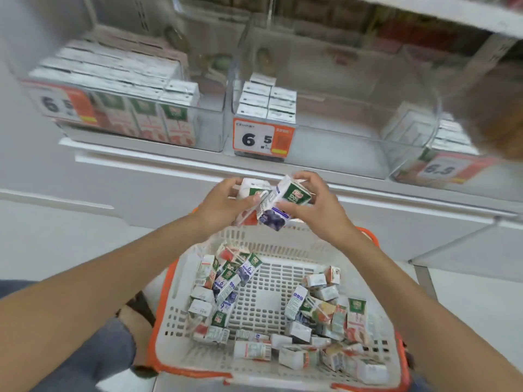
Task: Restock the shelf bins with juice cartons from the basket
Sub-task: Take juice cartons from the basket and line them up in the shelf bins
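Note:
Both hands are raised above the far rim of the white basket (181, 343), just below the shelf edge. My left hand (223, 205) grips a white and red juice carton (249, 190). My right hand (317, 205) holds a blueberry juice carton (276, 213) with a green top, tilted and touching the other carton. Several loose cartons (322, 315) lie along the basket's left, right and near sides. Three clear shelf bins stand above: the left bin (209, 120) nearly full, the middle bin (339, 114) with two short rows of cartons (267, 100) at its left, the right bin (407, 154) partly filled.
The basket has orange handles (370, 236) and sits in front of my knees (113, 352). Orange price tags reading 6.5 (261, 140) hang on the bin fronts. A white shelf ledge (169, 162) runs below the bins. An upper shelf (452, 12) overhangs at top right.

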`<state>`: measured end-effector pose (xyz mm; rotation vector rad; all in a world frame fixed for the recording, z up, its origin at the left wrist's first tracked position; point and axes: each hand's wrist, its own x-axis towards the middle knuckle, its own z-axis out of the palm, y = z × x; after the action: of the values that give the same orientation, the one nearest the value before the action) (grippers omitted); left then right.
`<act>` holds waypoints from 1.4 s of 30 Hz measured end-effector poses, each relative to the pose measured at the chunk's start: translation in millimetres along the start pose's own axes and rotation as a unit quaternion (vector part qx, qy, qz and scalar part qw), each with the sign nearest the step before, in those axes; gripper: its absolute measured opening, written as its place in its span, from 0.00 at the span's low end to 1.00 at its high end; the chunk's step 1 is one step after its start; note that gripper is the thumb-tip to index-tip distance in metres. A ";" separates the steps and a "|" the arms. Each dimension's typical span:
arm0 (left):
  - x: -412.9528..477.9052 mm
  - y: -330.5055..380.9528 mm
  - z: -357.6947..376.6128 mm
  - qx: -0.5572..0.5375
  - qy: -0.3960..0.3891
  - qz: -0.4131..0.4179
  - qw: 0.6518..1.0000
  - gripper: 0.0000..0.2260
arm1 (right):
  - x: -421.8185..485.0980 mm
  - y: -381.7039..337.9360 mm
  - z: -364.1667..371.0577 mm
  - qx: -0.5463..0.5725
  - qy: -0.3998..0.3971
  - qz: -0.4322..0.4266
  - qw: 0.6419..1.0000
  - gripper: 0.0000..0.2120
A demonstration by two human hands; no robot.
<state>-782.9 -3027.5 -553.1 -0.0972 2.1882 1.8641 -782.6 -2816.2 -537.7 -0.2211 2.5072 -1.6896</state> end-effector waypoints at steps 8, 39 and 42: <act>-1.1 96.7 -68.3 0.048 0.100 0.141 0.984 0.07 | 52.4 -107.2 -61.4 -0.010 0.177 -0.195 0.965 0.18; 17.4 135.2 -110.9 -0.104 0.108 0.157 0.976 0.06 | 118.2 -187.9 37.5 -0.052 -0.144 -0.125 0.980 0.39; 20.7 135.2 -142.1 -0.089 0.133 0.160 0.974 0.12 | 129.2 -203.8 44.6 -0.051 -0.077 -0.141 0.986 0.21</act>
<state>-854.8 -3140.6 -408.5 -0.0313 2.3158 2.3463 -889.9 -2955.7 -366.8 -0.7197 2.5439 -1.5626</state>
